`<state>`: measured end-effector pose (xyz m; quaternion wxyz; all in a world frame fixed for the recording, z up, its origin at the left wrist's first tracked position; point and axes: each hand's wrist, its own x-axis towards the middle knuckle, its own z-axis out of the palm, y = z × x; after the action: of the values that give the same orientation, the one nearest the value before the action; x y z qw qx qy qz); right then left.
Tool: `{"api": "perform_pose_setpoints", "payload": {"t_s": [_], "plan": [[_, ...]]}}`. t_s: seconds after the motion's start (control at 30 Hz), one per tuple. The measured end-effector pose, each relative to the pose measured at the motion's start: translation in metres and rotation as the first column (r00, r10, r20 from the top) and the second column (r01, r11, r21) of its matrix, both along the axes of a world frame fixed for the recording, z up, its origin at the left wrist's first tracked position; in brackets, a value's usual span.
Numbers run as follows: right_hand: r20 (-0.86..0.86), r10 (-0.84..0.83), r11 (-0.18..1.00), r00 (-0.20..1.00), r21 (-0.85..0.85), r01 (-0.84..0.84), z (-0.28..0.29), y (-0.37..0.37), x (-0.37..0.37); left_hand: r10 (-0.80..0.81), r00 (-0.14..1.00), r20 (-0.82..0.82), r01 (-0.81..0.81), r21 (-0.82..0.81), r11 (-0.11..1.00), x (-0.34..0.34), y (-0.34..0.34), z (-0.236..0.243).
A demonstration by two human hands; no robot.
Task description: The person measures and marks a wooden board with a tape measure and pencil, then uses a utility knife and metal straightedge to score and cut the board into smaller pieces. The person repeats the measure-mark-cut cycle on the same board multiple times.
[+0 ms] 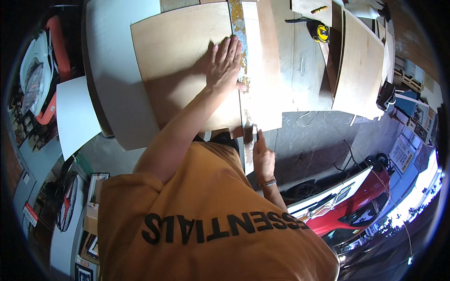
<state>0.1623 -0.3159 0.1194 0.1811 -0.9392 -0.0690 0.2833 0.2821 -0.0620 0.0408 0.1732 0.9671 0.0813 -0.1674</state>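
My left hand (225,68) lies spread on the pale plywood sheet (178,42) and the long, paint-flaked straightedge (238,18) along its right side, thumb out over the bar. Lower down, my right hand (264,159) is closed around a slim tool (256,132), probably a cutter, held against the straightedge near the sheet's near edge. The tool's tip is blurred and hard to make out. Bright glare covers part of the pale wood (265,93) right of the bar.
A yellow tape measure (321,33) and leaning wood panels (360,65) sit to the right. A white sheet (77,112) and red-and-white gear (56,42) are left, framed pictures (96,187) lower left. A red car (361,201) stands below the bench at right.
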Motion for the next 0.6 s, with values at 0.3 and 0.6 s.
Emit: {"api": "perform_pose_setpoints", "payload": {"t_s": [0.3,0.6], "plan": [[0.405,-0.033,0.899,0.914,0.411,-0.15,-0.068,0.172,0.261,-0.025,0.997,0.075,0.024,0.016,1.0,-0.002,0.002,0.003],[0.423,0.146,0.945,0.894,0.207,-0.253,-0.101,0.213,0.306,0.029,0.973,0.231,-0.014,-0.067,0.998,-0.008,0.004,0.0]]}}
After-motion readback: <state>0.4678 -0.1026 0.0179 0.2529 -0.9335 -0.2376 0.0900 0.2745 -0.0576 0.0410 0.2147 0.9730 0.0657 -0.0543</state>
